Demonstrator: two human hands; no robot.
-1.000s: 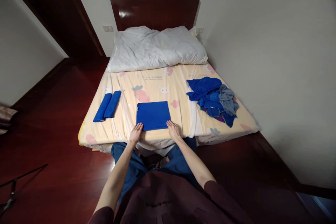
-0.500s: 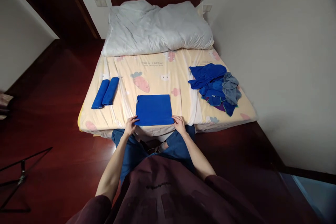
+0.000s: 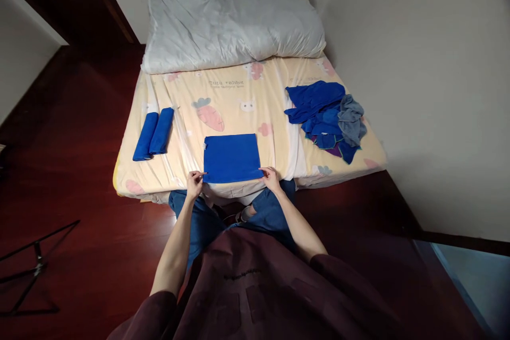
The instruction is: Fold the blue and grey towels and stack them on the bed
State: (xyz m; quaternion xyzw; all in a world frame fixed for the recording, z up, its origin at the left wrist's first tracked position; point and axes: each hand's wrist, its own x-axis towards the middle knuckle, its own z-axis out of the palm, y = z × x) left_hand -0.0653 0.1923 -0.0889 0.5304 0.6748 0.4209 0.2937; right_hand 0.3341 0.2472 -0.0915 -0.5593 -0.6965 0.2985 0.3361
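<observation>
A blue towel [image 3: 231, 158], folded into a flat rectangle, lies close to the bed's front edge, with a small white tag at its left side. My left hand [image 3: 195, 185] pinches its near left corner between thumb and fingertips. At the near right corner, my right hand [image 3: 271, 179] has the same kind of pinch on the towel. Two rolled blue towels [image 3: 153, 133] rest side by side to the left. Over to the right is a loose pile of crumpled blue cloths [image 3: 319, 103], with a grey cloth [image 3: 350, 119] on top and a bit of purple showing underneath.
The bed [image 3: 227, 111] has a pale yellow sheet printed with carrots and rabbits. A bulky white quilt [image 3: 235, 21] lies across its far end. A white wall [image 3: 418, 90] rises on the right. On the floor at left stand black metal stand legs [image 3: 37, 265].
The view has tipped slightly, so the bed sits higher in it. My left fingers are more bunched at the towel's corner. The towel, rolls and pile keep their places on the bed.
</observation>
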